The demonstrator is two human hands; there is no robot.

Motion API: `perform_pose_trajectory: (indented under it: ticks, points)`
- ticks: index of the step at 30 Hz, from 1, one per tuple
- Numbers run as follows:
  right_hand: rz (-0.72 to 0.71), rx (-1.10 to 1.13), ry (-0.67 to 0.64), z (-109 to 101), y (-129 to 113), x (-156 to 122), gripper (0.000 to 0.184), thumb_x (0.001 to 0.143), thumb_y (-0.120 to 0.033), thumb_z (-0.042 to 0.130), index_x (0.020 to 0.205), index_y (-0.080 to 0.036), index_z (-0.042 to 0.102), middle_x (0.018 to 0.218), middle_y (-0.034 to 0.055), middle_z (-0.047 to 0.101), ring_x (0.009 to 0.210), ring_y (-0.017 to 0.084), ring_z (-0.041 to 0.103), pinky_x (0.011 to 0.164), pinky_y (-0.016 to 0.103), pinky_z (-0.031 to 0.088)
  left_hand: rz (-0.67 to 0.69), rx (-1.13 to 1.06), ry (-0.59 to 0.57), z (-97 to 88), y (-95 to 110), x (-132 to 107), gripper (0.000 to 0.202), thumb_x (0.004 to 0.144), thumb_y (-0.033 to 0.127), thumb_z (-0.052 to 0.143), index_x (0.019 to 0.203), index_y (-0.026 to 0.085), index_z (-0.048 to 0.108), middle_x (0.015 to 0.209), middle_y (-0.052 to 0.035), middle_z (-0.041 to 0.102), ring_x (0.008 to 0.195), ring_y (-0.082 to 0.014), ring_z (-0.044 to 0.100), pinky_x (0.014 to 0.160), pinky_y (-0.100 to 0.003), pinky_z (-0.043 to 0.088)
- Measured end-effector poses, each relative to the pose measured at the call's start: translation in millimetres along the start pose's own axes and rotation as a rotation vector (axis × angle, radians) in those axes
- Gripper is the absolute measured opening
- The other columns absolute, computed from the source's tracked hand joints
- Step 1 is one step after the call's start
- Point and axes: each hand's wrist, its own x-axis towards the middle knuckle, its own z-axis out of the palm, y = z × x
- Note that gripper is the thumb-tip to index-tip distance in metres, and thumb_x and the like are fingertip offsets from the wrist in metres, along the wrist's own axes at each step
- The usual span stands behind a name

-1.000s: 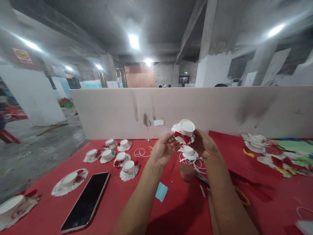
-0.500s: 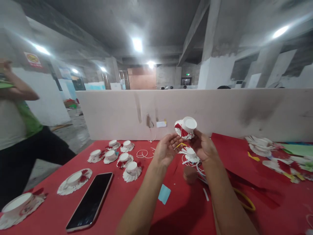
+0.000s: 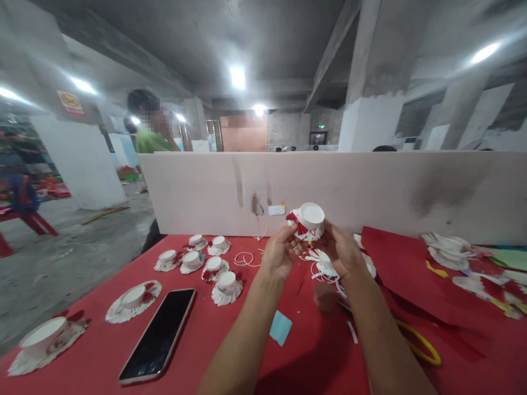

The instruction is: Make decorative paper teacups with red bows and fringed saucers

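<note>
An upside-down white paper cup (image 3: 312,216) with a frilled paper rim and a pleated red paper piece (image 3: 298,224) is raised above the table between my hands. My left hand (image 3: 280,255) pinches the frill at its left side, next to the red piece. On the right edge, my right hand (image 3: 341,253) grips the frill, its fingertips partly hidden behind the cup. Below them another frilled cup (image 3: 326,262) lies among white strips, near a brown round object (image 3: 325,297).
Several similar cups stand at left, including one (image 3: 226,282) near a phone (image 3: 158,336). A blue paper square (image 3: 280,328), red sheet (image 3: 407,280), yellow ring (image 3: 422,345) and paper pieces (image 3: 448,249) lie about. A white panel (image 3: 206,186) borders the table; a person (image 3: 154,140) is behind it.
The cup has tilted slightly and my left hand has closed in on its frill. The person at left has moved behind the panel. The view has shifted a little left.
</note>
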Motion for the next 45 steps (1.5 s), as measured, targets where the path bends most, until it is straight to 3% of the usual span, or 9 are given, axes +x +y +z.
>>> perform_pose_trajectory:
  ticks: [3, 9, 14, 21, 32, 37, 45]
  points:
    - [-0.107, -0.074, 0.086, -5, -7, 0, 0.028, 0.063, -0.041, 0.074, 0.079, -0.019, 0.068, 0.079, 0.0024, 0.069, 0.069, 0.016, 0.062, 0.056, 0.026, 0.051, 0.016, 0.013, -0.002, -0.4, 1, 0, 0.012, 0.068, 0.014, 0.067, 0.078, 0.014, 0.06, 0.072, -0.0024, 0.064, 0.063, -0.0122, 0.059, 0.061, -0.026, 0.05]
    - [-0.058, -0.051, -0.066, -8, -20, -7, 0.028, 0.068, -0.045, 0.071, 0.083, -0.022, 0.067, 0.084, 0.003, 0.069, 0.074, 0.017, 0.062, 0.061, 0.027, 0.049, -0.011, 0.044, 0.002, 2.2, -1, -2, 0.012, 0.064, 0.013, 0.067, 0.073, 0.014, 0.059, 0.066, -0.0008, 0.062, 0.058, -0.0109, 0.057, 0.057, -0.024, 0.048]
    - [-0.023, -0.067, -0.087, -4, -22, -13, 0.027, 0.068, -0.046, 0.07, 0.078, -0.022, 0.064, 0.076, 0.0014, 0.068, 0.067, 0.017, 0.06, 0.055, 0.026, 0.046, -0.031, 0.026, -0.025, 4.0, -3, -3, 0.012, 0.062, 0.011, 0.067, 0.071, 0.014, 0.059, 0.063, 0.0011, 0.061, 0.054, -0.0097, 0.056, 0.052, -0.023, 0.046]
    - [0.054, 0.024, -0.16, 0, -27, -17, 0.023, 0.067, -0.037, 0.072, 0.082, -0.019, 0.065, 0.077, 0.0022, 0.068, 0.066, 0.016, 0.06, 0.056, 0.026, 0.047, -0.065, 0.071, -0.058, 1.4, -4, -2, 0.01, 0.067, 0.014, 0.066, 0.074, 0.013, 0.06, 0.064, -0.0001, 0.062, 0.056, -0.0108, 0.058, 0.055, -0.024, 0.048]
    - [-0.014, 0.067, -0.174, -1, -26, -14, 0.026, 0.068, -0.03, 0.072, 0.09, -0.018, 0.066, 0.087, 0.0055, 0.07, 0.08, 0.021, 0.064, 0.064, 0.029, 0.052, -0.091, 0.081, -0.096, 0.7, -2, -1, 0.012, 0.07, 0.021, 0.064, 0.078, 0.013, 0.061, 0.073, -0.004, 0.065, 0.063, -0.0131, 0.061, 0.061, -0.026, 0.051]
    - [-0.032, 0.103, -0.192, -3, -25, -13, 0.023, 0.071, -0.028, 0.071, 0.091, -0.02, 0.065, 0.087, 0.0036, 0.07, 0.08, 0.02, 0.064, 0.068, 0.03, 0.053, 0.046, 0.203, -0.092, 0.3, -2, -2, 0.02, 0.068, 0.029, 0.067, 0.079, 0.013, 0.063, 0.076, -0.0031, 0.062, 0.063, -0.0106, 0.057, 0.06, -0.024, 0.048]
    - [-0.087, 0.115, -0.156, -4, -26, -12, 0.023, 0.071, -0.027, 0.071, 0.091, -0.02, 0.064, 0.088, 0.0035, 0.07, 0.084, 0.02, 0.065, 0.072, 0.03, 0.053, 0.353, 0.504, -0.004, -1.3, 2, -2, 0.025, 0.071, 0.031, 0.065, 0.091, 0.015, 0.062, 0.092, -0.0057, 0.062, 0.082, -0.0141, 0.058, 0.071, -0.026, 0.047]
